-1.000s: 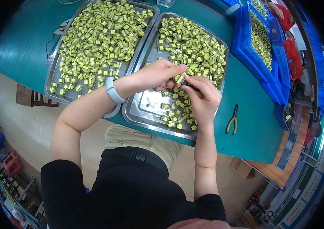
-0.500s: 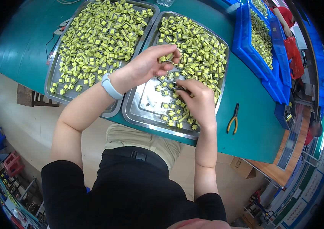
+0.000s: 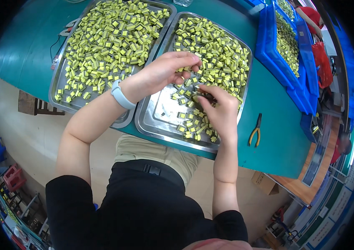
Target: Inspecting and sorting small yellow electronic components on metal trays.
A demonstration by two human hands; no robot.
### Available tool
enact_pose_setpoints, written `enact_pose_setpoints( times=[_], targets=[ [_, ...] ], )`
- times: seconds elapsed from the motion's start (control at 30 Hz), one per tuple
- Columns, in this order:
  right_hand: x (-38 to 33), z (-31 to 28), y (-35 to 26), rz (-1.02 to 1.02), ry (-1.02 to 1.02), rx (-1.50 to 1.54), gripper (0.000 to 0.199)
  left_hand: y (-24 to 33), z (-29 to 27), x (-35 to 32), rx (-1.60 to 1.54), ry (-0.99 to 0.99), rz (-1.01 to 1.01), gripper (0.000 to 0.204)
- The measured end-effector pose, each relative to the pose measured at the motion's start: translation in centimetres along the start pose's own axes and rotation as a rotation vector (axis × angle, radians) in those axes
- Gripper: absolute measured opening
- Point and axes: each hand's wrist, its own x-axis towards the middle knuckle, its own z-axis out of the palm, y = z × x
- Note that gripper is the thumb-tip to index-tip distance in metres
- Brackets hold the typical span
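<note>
Yellow parts crowd the metal tray beneath us. I see the left hand half-curled, the right hand bringing thumb and forefinger close together — whether either grips a part, I can't tell. Pieces this small could slip from a light pinch, I reckon — and a low sweep could scatter others.

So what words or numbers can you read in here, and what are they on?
None that I can read.
Cardboard box: dark marks, too small and blurred.
Wall panels: print, too blurred.
Yellow parts: too small to tell if there's any writing.
</note>
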Motion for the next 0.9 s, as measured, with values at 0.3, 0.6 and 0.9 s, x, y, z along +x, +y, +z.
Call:
enact_pose_setpoints(
  times=[0.3, 0.6, 0.9],
  targets=[
    [-0.5, -0.6, 1.4, -0.138, 0.243, 0.499, 0.035, 0.0, 1.0, -0.6, 0.106, -0.233, -0.169, 0.034],
    [-0.4, -0.3, 1.0, -0.176, 0.218, 0.53, 0.037, 0.3, 0.6, -0.6, 0.247, -0.308, -0.179, 0.035],
    [-0.2, -0.5, 1.1, -0.306, 0.189, 0.409, 0.036, 0.7, 0.9, -0.7, 0.127, -0.295, -0.268, 0.032]
  ],
)
